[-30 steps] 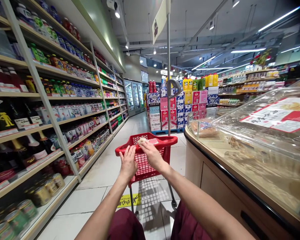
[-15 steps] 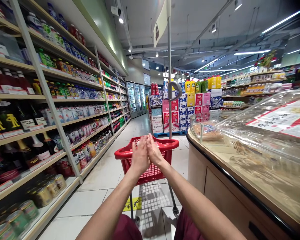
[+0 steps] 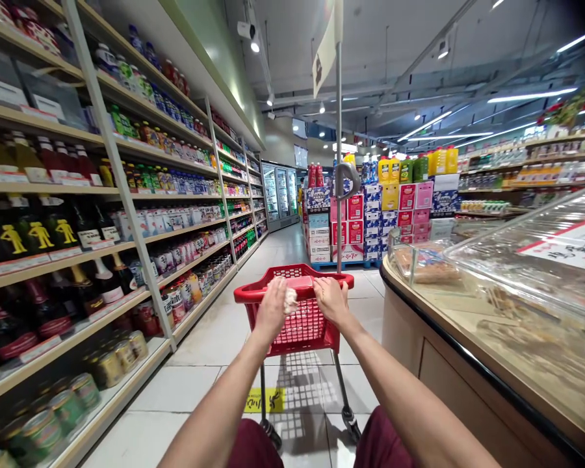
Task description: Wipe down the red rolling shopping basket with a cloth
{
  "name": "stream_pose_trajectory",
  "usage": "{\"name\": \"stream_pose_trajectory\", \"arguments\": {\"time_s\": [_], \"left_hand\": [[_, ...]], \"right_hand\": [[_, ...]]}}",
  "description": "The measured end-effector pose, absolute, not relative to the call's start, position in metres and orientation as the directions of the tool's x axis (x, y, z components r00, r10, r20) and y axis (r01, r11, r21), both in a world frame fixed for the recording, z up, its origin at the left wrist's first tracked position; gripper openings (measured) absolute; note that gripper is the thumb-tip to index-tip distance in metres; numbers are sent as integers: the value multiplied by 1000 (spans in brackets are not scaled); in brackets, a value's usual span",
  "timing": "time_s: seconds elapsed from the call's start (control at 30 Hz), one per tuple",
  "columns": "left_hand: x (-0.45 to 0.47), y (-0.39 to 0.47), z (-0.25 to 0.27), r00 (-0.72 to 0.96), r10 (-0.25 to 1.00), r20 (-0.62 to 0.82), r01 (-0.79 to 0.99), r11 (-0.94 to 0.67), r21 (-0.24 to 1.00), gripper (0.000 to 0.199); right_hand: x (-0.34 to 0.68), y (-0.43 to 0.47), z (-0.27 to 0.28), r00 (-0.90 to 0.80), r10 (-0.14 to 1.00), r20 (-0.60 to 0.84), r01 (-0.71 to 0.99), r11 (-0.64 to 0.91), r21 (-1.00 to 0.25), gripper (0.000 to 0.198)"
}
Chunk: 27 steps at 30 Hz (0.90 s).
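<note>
A red plastic shopping cart (image 3: pixel 302 325) with a lattice basket and dark legs on casters stands right in front of my knees. My left hand (image 3: pixel 272 307) is closed at the left part of its near rim, around a crumpled white tissue (image 3: pixel 290 300) that sticks out on the thumb side. Whether those fingers also grip the rim is hard to tell. Over the right part of the rim curl the fingers of my right hand (image 3: pixel 331 299). Between the two hands a pinkish handle strip (image 3: pixel 299 282) shows on the rim.
Tall shelves (image 3: pixel 185 229) of bottles and cans line the left. On the right stands a wooden counter (image 3: pixel 448 364) with clear covers over food. Stacked drink cartons (image 3: pixel 355 224) are ahead, glass-door fridges (image 3: pixel 280 192) beyond. A flag pole (image 3: pixel 338 130) rises behind the basket.
My hands were pressed together above the rim; now they are apart, the right one on the rim and the left one showing the white tissue. The view has shifted slightly left.
</note>
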<state>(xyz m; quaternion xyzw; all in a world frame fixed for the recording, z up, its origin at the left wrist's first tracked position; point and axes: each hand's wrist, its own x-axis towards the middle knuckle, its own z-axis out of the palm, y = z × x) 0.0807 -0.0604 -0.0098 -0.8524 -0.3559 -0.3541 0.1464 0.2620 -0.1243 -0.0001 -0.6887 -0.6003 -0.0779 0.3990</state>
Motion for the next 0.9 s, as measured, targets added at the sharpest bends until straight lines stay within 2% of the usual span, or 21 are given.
{"name": "stream_pose_trajectory", "arguments": {"time_s": [0.1, 0.27, 0.47, 0.53, 0.6, 0.67, 0.73, 0.83, 0.9], "left_hand": [[78, -57, -15, 521, 461, 719, 695, -718, -43, 52], [44, -59, -12, 386, 553, 738, 792, -609, 41, 46], [77, -82, 5, 603, 470, 645, 658, -750, -68, 44], [61, -78, 8, 521, 549, 654, 729, -684, -7, 42], [40, -73, 10, 370, 637, 676, 819, -567, 87, 38], [37, -72, 11, 302, 676, 672, 849, -512, 133, 36], [54, -79, 11, 361, 660, 659, 820, -561, 112, 35], [85, -92, 12, 535, 549, 642, 710, -704, 11, 38], [85, -93, 14, 544, 540, 642, 702, -712, 3, 38]], "right_hand": [[268, -124, -4, 215, 772, 598, 900, 81, -428, 39], [265, -136, -19, 237, 725, 647, 907, 72, -414, 40], [261, -148, -23, 183, 693, 698, 914, 141, -380, 39], [265, -150, -22, 173, 702, 691, 904, 166, -394, 39], [268, -150, -21, 170, 707, 686, 893, 184, -411, 39], [266, -149, -21, 164, 705, 689, 889, 196, -413, 38], [262, -147, -21, 160, 702, 694, 890, 202, -409, 38], [258, -147, -22, 153, 698, 700, 893, 205, -400, 38], [259, -149, -21, 154, 694, 704, 895, 205, -397, 38]]}}
